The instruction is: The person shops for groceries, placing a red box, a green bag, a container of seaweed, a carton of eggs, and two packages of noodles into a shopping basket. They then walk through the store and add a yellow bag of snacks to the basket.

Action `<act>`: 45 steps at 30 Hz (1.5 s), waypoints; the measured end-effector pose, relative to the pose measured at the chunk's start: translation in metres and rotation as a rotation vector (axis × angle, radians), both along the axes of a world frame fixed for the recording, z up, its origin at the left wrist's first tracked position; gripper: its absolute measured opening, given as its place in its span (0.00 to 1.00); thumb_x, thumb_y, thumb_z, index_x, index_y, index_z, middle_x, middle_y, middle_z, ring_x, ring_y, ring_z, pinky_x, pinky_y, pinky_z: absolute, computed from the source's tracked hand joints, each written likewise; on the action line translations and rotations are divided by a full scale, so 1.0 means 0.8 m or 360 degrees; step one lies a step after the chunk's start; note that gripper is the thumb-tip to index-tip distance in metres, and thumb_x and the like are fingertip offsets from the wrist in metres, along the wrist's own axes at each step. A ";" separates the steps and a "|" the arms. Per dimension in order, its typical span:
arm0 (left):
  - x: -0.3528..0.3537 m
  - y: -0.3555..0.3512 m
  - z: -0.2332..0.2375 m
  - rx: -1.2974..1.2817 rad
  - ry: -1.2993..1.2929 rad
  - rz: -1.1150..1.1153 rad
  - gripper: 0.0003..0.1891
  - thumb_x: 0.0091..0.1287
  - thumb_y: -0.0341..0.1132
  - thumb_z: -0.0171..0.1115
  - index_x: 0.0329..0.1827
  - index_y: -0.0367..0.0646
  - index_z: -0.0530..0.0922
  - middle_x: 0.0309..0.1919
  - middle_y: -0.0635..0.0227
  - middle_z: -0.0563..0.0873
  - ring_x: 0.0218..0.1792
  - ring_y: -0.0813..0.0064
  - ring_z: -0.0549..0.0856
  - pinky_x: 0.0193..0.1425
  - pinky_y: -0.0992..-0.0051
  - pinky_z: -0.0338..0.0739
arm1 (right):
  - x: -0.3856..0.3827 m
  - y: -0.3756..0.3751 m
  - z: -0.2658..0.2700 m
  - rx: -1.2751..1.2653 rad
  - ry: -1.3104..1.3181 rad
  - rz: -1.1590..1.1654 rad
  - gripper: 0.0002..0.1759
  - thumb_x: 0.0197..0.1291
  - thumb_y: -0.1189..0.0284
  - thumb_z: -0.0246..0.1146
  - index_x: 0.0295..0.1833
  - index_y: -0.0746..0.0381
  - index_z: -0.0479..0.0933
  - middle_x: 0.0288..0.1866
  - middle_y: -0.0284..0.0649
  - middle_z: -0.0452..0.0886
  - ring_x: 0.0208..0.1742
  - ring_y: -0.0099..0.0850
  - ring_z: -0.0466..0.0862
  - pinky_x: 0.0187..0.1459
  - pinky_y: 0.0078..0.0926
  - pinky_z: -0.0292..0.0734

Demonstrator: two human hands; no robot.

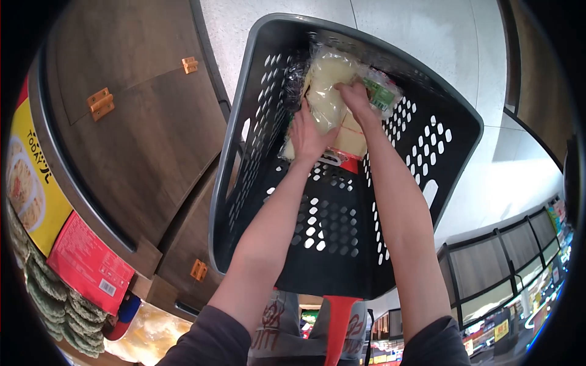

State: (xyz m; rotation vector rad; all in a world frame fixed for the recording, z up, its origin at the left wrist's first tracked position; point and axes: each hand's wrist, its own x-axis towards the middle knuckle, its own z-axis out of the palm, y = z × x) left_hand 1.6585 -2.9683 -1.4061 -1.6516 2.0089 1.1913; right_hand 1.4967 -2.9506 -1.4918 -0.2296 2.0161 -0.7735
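A pale yellow package (329, 79) in clear, shiny plastic lies at the far end of a black shopping basket (342, 268). My left hand (310, 137) grips its near end, fingers stretched along the left side and the thumb across the front. On its right edge, my right hand (357, 100) holds on with curled fingers, the tips partly hidden. Beneath and beside it is a flat pack (351, 131) with pale contents and a red lower edge. To the right of my right hand sits a clear pack with a green label (379, 94). Dark crinkled plastic (296, 76) shows at the left.
The basket's walls have rows of oval holes, and its red handle (339, 323) hangs at the near side. A brown wooden cabinet (140, 152) with orange hinges stands left. Beyond it are a red package (91, 259) and a yellow package (33, 183). Pale floor tiles (421, 36) surround the basket.
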 end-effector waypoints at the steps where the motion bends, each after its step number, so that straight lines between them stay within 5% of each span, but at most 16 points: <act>1: 0.021 0.002 -0.004 0.0030 -0.0015 -0.0106 0.62 0.51 0.47 0.81 0.83 0.46 0.45 0.67 0.51 0.66 0.69 0.47 0.68 0.72 0.49 0.64 | 0.001 -0.005 0.013 0.0006 -0.0004 -0.0007 0.38 0.53 0.61 0.67 0.64 0.75 0.69 0.59 0.62 0.80 0.62 0.52 0.81 0.63 0.39 0.74; 7: 0.080 0.025 -0.017 0.0037 -0.0128 -0.0398 0.55 0.56 0.38 0.77 0.82 0.50 0.48 0.69 0.52 0.65 0.69 0.47 0.69 0.71 0.51 0.67 | 0.021 -0.037 0.091 0.0568 0.0322 0.0143 0.37 0.54 0.60 0.68 0.65 0.70 0.67 0.58 0.61 0.80 0.57 0.56 0.82 0.61 0.47 0.76; 9: 0.090 0.031 -0.020 0.0135 -0.0359 -0.0199 0.50 0.56 0.35 0.77 0.79 0.50 0.54 0.65 0.52 0.70 0.62 0.45 0.76 0.66 0.53 0.73 | 0.030 -0.031 0.104 0.0282 0.0773 -0.0104 0.36 0.57 0.62 0.69 0.67 0.69 0.66 0.54 0.59 0.81 0.57 0.55 0.82 0.58 0.49 0.76; 13: 0.108 0.036 -0.034 0.0233 -0.0324 -0.0134 0.42 0.57 0.33 0.76 0.74 0.49 0.62 0.61 0.52 0.78 0.60 0.48 0.81 0.64 0.56 0.75 | 0.030 -0.014 0.083 0.0070 0.1044 -0.0107 0.34 0.58 0.62 0.71 0.63 0.71 0.69 0.53 0.57 0.80 0.49 0.55 0.83 0.54 0.48 0.76; 16: 0.115 0.043 -0.035 0.0331 -0.0155 0.0046 0.34 0.57 0.31 0.76 0.67 0.45 0.71 0.54 0.51 0.86 0.57 0.54 0.86 0.63 0.60 0.77 | 0.029 -0.009 0.075 -0.0039 0.1218 0.0023 0.34 0.59 0.63 0.69 0.66 0.67 0.68 0.61 0.60 0.74 0.57 0.54 0.79 0.54 0.49 0.76; 18: 0.119 0.046 -0.034 0.0466 -0.0100 0.0341 0.30 0.56 0.32 0.76 0.63 0.44 0.75 0.56 0.57 0.87 0.60 0.55 0.84 0.64 0.60 0.77 | 0.032 -0.008 0.076 -0.0013 0.1357 0.0558 0.38 0.59 0.67 0.68 0.74 0.64 0.63 0.69 0.61 0.67 0.64 0.57 0.74 0.61 0.51 0.74; 24: 0.126 0.035 -0.056 0.0418 -0.0002 0.0110 0.34 0.56 0.30 0.77 0.68 0.47 0.75 0.54 0.53 0.87 0.58 0.59 0.86 0.63 0.65 0.78 | 0.035 -0.020 0.087 0.0374 0.1296 0.0898 0.43 0.57 0.69 0.62 0.79 0.62 0.60 0.70 0.61 0.66 0.66 0.55 0.71 0.65 0.48 0.72; 32: 0.131 0.062 -0.076 0.0259 0.0112 0.0187 0.35 0.54 0.26 0.76 0.68 0.42 0.73 0.59 0.54 0.82 0.62 0.56 0.81 0.67 0.63 0.75 | 0.017 -0.017 0.088 0.0316 0.1131 0.0987 0.45 0.54 0.70 0.64 0.79 0.62 0.58 0.68 0.61 0.67 0.68 0.56 0.69 0.65 0.49 0.71; 36: 0.117 0.064 0.000 0.0082 -0.0249 0.0020 0.38 0.54 0.22 0.71 0.71 0.47 0.67 0.61 0.52 0.73 0.64 0.50 0.73 0.71 0.60 0.70 | 0.045 0.044 0.099 -0.0027 0.1220 0.0926 0.46 0.51 0.74 0.66 0.77 0.63 0.59 0.69 0.60 0.66 0.67 0.60 0.69 0.66 0.52 0.70; 39: 0.116 0.071 0.061 0.0033 -0.0257 -0.0245 0.37 0.55 0.23 0.70 0.70 0.40 0.66 0.62 0.47 0.70 0.63 0.48 0.73 0.68 0.58 0.73 | 0.108 0.114 0.178 0.0025 0.0975 0.1008 0.45 0.48 0.76 0.67 0.74 0.70 0.60 0.64 0.62 0.67 0.63 0.60 0.70 0.66 0.51 0.70; 41: 0.119 0.072 0.108 0.0001 -0.0275 -0.0458 0.36 0.55 0.24 0.70 0.69 0.39 0.66 0.63 0.47 0.69 0.63 0.48 0.74 0.66 0.58 0.75 | 0.152 0.180 0.204 0.0072 0.0769 0.1113 0.40 0.47 0.77 0.66 0.69 0.69 0.64 0.60 0.60 0.69 0.61 0.58 0.72 0.62 0.48 0.73; 43: 0.130 0.075 0.158 -0.0050 -0.0148 -0.0602 0.36 0.55 0.25 0.69 0.69 0.37 0.66 0.64 0.47 0.68 0.62 0.47 0.75 0.61 0.57 0.79 | 0.184 0.232 0.240 0.0302 0.0041 0.1257 0.30 0.53 0.75 0.64 0.65 0.65 0.71 0.59 0.56 0.74 0.62 0.53 0.76 0.60 0.48 0.77; 45: 0.132 0.059 0.211 0.0010 -0.0191 -0.0890 0.30 0.55 0.27 0.68 0.64 0.38 0.70 0.63 0.47 0.70 0.60 0.49 0.78 0.59 0.58 0.81 | 0.200 0.254 0.292 0.0093 0.0058 0.1111 0.24 0.55 0.74 0.63 0.60 0.61 0.76 0.58 0.50 0.77 0.60 0.50 0.79 0.58 0.47 0.79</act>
